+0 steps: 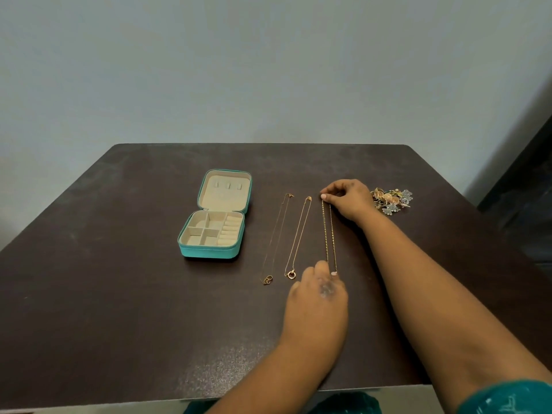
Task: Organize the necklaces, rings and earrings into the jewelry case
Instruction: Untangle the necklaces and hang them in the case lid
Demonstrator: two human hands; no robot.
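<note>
1. Right hand (348,201) has its fingers (325,198) pinched together on the top end of the third necklace (328,234), stretched flat on the dark worktop (119,294).
2. Left hand (316,297) sits at the bottom end of that chain, fingertips on or just over it; whether they're clamped or only pressing, I can't tell.
3. Risk one: lift one end alone and the two strands could swing together and tangle.
4. Risk two: the middle necklace (298,234) lies just left of the left fingers, its ring pendant right beside them. A careless sweep could drag it.
5. Risk three: the heap of earrings and rings (391,200) sits just behind the right hand; the wrist pulling back may scatter it.
6. The open case (209,252), well left of both hands, is empty. It's a long carry past the far-left necklace (277,234), so the dangling chain may snag.
</note>
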